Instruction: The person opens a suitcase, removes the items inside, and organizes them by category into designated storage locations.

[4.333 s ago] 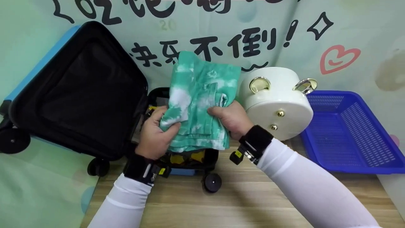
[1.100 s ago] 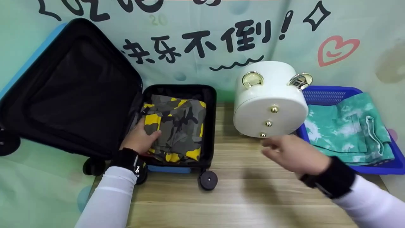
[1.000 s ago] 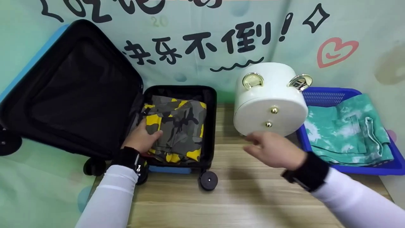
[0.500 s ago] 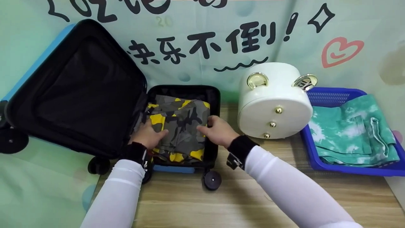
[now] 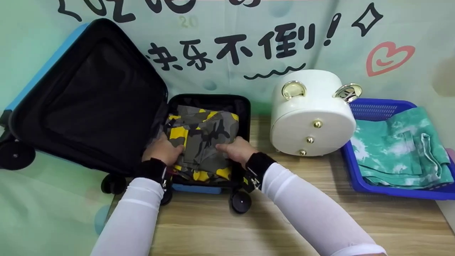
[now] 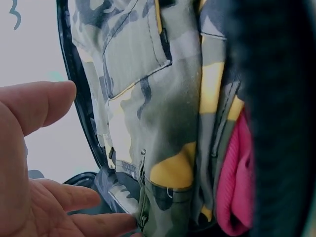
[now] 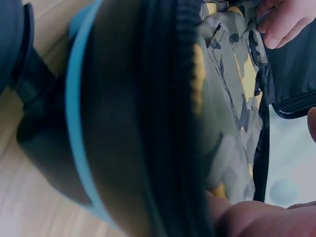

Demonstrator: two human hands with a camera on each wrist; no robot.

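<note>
Inside the suitcase (image 5: 245, 106) lies a folded grey, black and yellow camouflage garment (image 5: 206, 138) with a pocket flap. My left hand (image 5: 163, 149) is at its left edge, thumb over the top. The left wrist view shows that thumb (image 6: 44, 103) held apart from the lower fingers, whose tips are right at the cloth. On the opposite edge, my right hand (image 5: 240, 150) grips the garment, thumb on top and the other fingers hidden down the side. Pink cloth (image 6: 237, 173) shows beneath the garment.
The black-lined lid (image 5: 96, 99) leans open at the left. A white round-cornered case (image 5: 312, 131) with gold ear-like rings stands right of the suitcase. Beyond it, a blue basket (image 5: 376, 108) holds a folded green tie-dye garment (image 5: 398, 149). Black wheels (image 5: 241, 202) stick out in front.
The green tie-dye garment went from both hands into the basket. My right hand then came back left to the camouflage garment's edge and moved slightly inward. My left hand stays at the left edge.
</note>
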